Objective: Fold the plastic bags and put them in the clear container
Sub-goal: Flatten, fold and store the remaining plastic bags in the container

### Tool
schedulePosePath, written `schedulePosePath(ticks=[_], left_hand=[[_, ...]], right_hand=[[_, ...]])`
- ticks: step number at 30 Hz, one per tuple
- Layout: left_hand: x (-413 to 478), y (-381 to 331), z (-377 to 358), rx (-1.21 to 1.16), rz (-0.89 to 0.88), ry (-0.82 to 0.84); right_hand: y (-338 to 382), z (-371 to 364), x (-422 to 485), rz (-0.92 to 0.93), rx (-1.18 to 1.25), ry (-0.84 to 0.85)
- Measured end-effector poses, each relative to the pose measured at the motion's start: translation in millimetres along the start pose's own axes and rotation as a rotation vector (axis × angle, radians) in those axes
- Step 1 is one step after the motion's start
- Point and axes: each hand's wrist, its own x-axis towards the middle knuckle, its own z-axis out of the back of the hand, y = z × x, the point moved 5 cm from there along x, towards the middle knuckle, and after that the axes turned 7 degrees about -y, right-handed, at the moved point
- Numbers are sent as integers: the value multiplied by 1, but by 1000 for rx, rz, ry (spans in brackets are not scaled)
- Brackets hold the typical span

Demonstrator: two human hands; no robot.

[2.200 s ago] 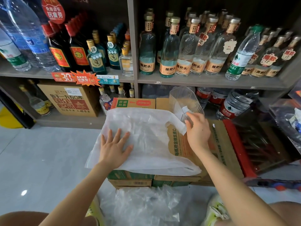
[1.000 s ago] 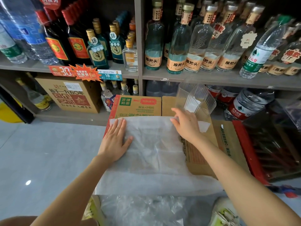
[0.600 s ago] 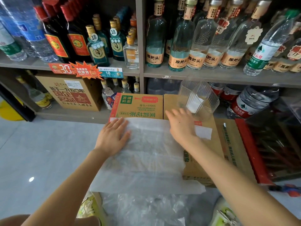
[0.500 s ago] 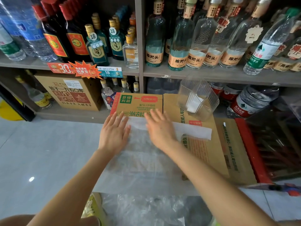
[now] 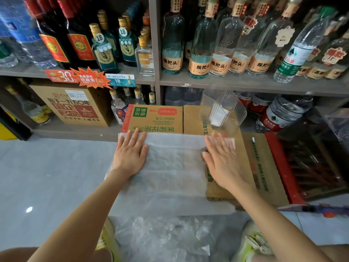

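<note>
A translucent white plastic bag (image 5: 170, 173) lies spread flat across the top of the cardboard boxes (image 5: 262, 167). My left hand (image 5: 130, 154) presses flat on the bag's far left corner. My right hand (image 5: 221, 159) lies flat with spread fingers on the bag's far right end. The clear ribbed container (image 5: 222, 110) stands tilted on the boxes just beyond my right hand, with a folded white bag inside. More crumpled clear bags (image 5: 162, 237) lie on the floor between my feet.
Shelves (image 5: 226, 82) packed with glass and water bottles rise right behind the boxes. A brown carton (image 5: 75, 104) sits on the low shelf at left. A red crate (image 5: 283, 167) stands at right. Grey tiled floor (image 5: 47, 176) spreads to the left.
My right hand slid from the middle of the bag out to its right end, smoothing it flat. The left hand stayed pressing on the left corner.
</note>
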Motion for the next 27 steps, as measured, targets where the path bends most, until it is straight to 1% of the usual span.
schedulePosePath(ticks=[2,3,4,6,8,10,11,13,15,17,19,21,23,25,26,27], left_hand=[[8,2,2,-6,47,12],[14,4,3,-7,62,28],[19,6,4,-13,73,49],[27,12,9,-58,87,71],[27,16,21,-50,57,13],[14,14,37,7,-29,-73],[3,11,44,8,-82,-78],[-27,6,50,-41,-182,-32],[-61,4,49,-121,-241,-9],[-86,6,43,-170,-246,11],[-100,7,35,-218,-235,58],[-105,7,34,-239,-271,45],[-111,8,37,-188,-379,-11],[-116,12,35,-118,-475,-48],[-116,14,34,-117,-497,-53],[-115,17,34,-152,-487,-49]], right_hand=[[31,9,-14,167,85,-117],[44,9,-19,235,114,-137],[53,5,-22,267,132,-82],[60,-5,-17,247,136,78],[56,-15,-4,211,73,167],[50,-23,11,193,4,200],[48,-25,18,196,-30,206],[42,-24,27,205,-63,216],[41,-15,27,211,-70,163],[53,-5,16,250,-40,96],[76,0,-7,316,60,87],[90,5,-30,370,172,28],[89,4,-51,409,127,-35],[78,-1,-66,452,26,-54],[73,-3,-70,474,-7,-83],[70,1,-71,498,-4,-159]])
